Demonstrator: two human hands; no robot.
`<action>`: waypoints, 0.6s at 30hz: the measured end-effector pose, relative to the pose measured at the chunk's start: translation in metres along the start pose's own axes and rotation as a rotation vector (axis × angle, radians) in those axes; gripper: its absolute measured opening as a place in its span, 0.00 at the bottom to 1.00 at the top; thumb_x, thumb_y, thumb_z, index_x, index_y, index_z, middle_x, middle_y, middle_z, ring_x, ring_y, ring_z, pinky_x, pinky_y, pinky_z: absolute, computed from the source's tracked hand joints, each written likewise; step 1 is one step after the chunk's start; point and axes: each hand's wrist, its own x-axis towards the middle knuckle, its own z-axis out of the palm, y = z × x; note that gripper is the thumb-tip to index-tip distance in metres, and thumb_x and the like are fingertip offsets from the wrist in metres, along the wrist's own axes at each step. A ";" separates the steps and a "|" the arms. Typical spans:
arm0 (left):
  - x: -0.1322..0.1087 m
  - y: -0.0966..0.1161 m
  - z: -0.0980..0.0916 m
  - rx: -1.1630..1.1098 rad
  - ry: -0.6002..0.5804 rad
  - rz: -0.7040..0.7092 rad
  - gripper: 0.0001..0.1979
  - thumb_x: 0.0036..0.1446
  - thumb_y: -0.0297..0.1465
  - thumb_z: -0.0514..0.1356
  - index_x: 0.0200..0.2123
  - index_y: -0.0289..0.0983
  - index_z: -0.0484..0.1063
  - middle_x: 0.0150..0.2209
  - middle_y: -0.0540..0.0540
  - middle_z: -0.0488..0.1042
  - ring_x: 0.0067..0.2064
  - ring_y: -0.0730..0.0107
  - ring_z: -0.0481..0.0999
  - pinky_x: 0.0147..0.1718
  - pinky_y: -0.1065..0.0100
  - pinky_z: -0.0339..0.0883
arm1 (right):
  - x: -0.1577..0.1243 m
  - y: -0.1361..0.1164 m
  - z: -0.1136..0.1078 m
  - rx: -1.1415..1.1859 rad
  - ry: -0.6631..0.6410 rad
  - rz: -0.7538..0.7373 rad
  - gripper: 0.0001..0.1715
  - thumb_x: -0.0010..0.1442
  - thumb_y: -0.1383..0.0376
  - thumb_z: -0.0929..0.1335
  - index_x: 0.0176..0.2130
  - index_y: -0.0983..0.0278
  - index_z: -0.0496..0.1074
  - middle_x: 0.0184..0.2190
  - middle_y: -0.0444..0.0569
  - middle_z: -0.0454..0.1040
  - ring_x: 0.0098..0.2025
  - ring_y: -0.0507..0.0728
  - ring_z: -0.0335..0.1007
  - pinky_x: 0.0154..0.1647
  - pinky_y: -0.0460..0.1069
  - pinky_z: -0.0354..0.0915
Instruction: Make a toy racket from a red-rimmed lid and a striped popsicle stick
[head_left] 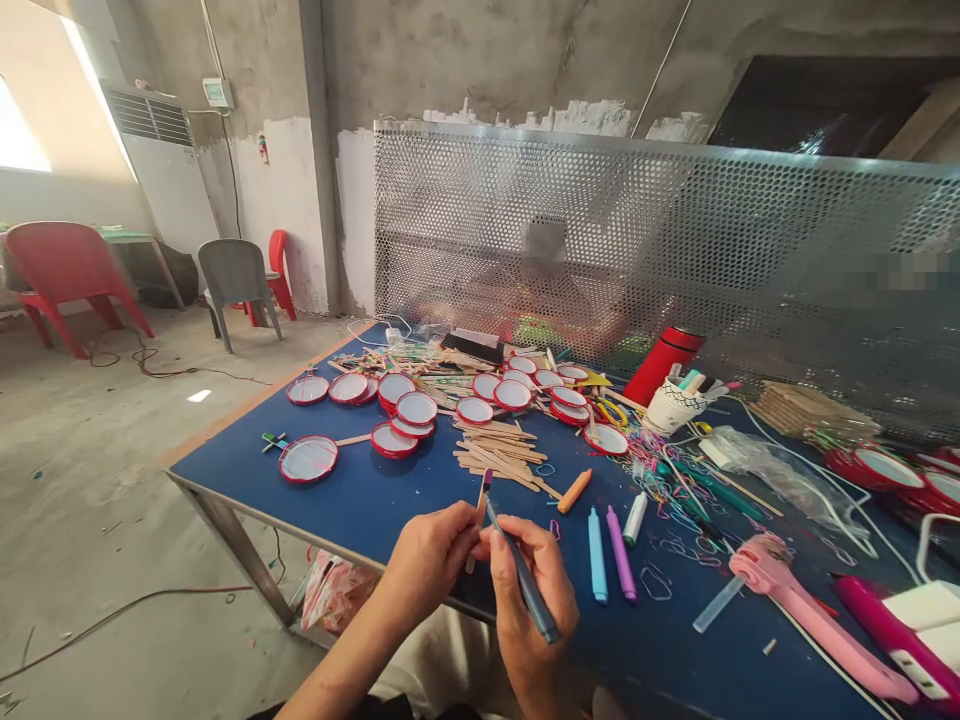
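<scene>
My left hand point(433, 552) pinches a wooden craft stick point(481, 508) upright near the table's front edge. The stick's top end is coloured purple. In my right hand point(553, 582) is a dark grey-blue marker point(531, 588), its tip touching or very close to the stick just below the purple end. Just beyond my hands lies a pile of plain craft sticks point(499, 452). To the right are an orange marker point(575, 492), a light blue marker point(597, 555), a purple marker point(621, 553) and a green-and-white marker point(635, 519).
Several red-rimmed white discs point(308, 459) spread over the blue table point(247, 478). A pink glue gun point(817, 615) lies at right, near loose paper clips point(679, 547). Behind stand a pen cup point(673, 408), a red flask point(664, 365) and a perforated metal screen point(465, 220).
</scene>
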 end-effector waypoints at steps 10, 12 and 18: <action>0.001 0.002 -0.001 0.026 -0.014 -0.007 0.12 0.63 0.37 0.48 0.26 0.42 0.55 0.24 0.52 0.66 0.27 0.70 0.63 0.28 0.70 0.55 | 0.000 -0.005 0.001 0.041 0.058 0.026 0.11 0.69 0.58 0.69 0.42 0.62 0.77 0.33 0.50 0.82 0.32 0.57 0.81 0.33 0.51 0.78; 0.001 0.003 -0.001 0.024 -0.014 -0.006 0.12 0.63 0.36 0.48 0.26 0.42 0.54 0.24 0.52 0.65 0.26 0.70 0.62 0.28 0.70 0.54 | 0.001 -0.006 0.001 0.049 0.054 0.015 0.11 0.68 0.58 0.69 0.42 0.62 0.77 0.34 0.49 0.82 0.31 0.56 0.80 0.33 0.50 0.78; 0.001 0.004 -0.001 -0.022 -0.034 -0.023 0.11 0.63 0.37 0.48 0.28 0.42 0.57 0.25 0.51 0.68 0.28 0.70 0.64 0.30 0.71 0.57 | 0.000 -0.003 0.000 0.000 0.005 -0.004 0.11 0.69 0.58 0.68 0.42 0.61 0.77 0.34 0.49 0.82 0.35 0.58 0.81 0.34 0.51 0.78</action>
